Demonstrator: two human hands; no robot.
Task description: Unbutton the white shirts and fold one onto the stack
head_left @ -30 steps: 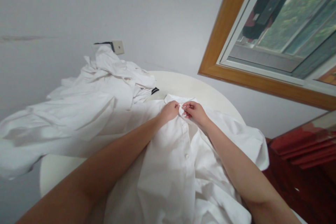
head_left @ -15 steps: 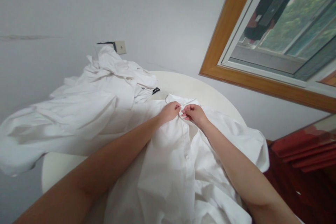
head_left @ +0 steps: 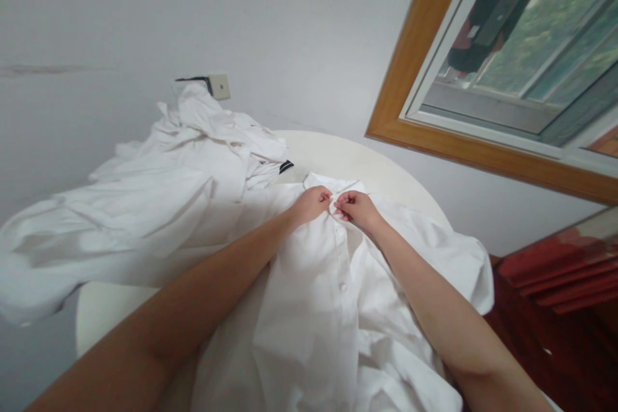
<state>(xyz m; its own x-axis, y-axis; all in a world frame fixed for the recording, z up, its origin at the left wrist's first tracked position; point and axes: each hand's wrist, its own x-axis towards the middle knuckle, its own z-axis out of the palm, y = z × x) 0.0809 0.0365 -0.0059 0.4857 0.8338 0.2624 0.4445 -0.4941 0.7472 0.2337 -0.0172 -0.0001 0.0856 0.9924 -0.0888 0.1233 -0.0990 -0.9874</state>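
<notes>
A white button-up shirt (head_left: pixel 318 309) lies spread front-up on a round white table (head_left: pixel 347 158), collar toward the wall. My left hand (head_left: pixel 311 201) pinches the left edge of the shirt's placket just below the collar. My right hand (head_left: pixel 355 206) pinches the opposite edge, fingertips meeting the left hand's at the top button. Both hands are closed on the fabric. Small white buttons run down the placket toward me.
A heap of other white garments (head_left: pixel 159 187) covers the table's left side and hangs over its edge. A wall socket (head_left: pixel 219 85) sits on the grey wall behind. A wood-framed window (head_left: pixel 483 77) is at the right, dark red furniture (head_left: pixel 560 283) below it.
The fingertips have drawn closer together at the top of the placket; otherwise hands and shirt stay in place.
</notes>
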